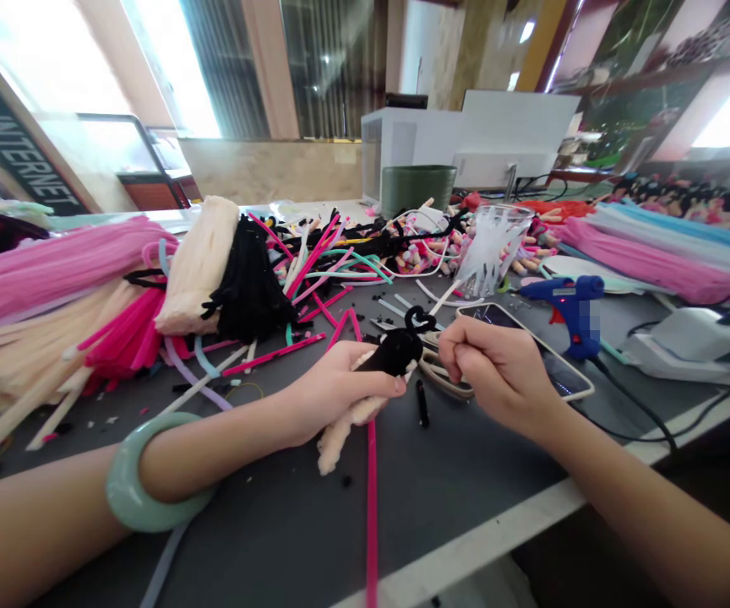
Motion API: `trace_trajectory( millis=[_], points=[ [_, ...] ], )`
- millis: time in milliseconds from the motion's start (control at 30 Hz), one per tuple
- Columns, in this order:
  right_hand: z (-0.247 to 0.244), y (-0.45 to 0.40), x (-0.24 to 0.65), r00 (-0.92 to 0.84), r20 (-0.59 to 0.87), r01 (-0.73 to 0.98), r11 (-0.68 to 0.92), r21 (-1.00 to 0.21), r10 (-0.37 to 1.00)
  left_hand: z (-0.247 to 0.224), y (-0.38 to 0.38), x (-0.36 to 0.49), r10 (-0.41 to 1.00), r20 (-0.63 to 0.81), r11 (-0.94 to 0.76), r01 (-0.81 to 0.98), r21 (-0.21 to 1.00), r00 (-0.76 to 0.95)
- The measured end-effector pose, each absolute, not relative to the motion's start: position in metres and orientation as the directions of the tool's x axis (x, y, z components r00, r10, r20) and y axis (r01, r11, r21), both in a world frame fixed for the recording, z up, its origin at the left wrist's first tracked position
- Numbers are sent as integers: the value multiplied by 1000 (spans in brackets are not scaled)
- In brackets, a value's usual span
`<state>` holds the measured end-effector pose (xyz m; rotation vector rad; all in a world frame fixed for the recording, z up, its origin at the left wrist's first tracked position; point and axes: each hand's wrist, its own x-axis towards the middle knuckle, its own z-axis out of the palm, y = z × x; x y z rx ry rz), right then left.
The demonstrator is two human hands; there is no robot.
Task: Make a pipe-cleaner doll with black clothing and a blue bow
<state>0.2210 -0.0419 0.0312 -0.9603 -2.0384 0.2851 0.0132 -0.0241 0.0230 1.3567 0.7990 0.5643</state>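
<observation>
My left hand (340, 384) is closed around a small pipe-cleaner doll (396, 353) with a black upper part and cream lower parts hanging below. A black loop of pipe cleaner (420, 320) curls up from its top. Just right of the loop, my right hand (498, 363) is closed, thumb and fingers pressed together; whatever they pinch is hidden. Scissors with beige handles (444, 380) lie on the table behind and between the hands. A short black piece (422, 404) rests beneath them. Under the doll, a long bright pink pipe cleaner (372, 507) runs toward the table's front edge.
Bundles of cream (197, 262), black (247, 283) and pink pipe cleaners (61, 262) lie left. A phone (558, 363), a blue glue gun (571, 308) with its cord and a white power strip (688, 346) stand right. Behind are a clear cup (495, 249) and a green pot (419, 190).
</observation>
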Motion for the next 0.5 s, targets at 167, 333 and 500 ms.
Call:
trace_trajectory(
  millis=[167,333,500],
  points=[
    [31,-43,221,-366,578,534,673,-512,730,24,-24,13,793,-148,36,197,980,591],
    [29,-39,220,-370,547,540,653,-531,751,24,-24,12,781,-164,8,253,968,603],
    [29,-39,218,-341,515,532,613,-584,787,22,-22,11,778,-166,7,255,967,606]
  ],
)
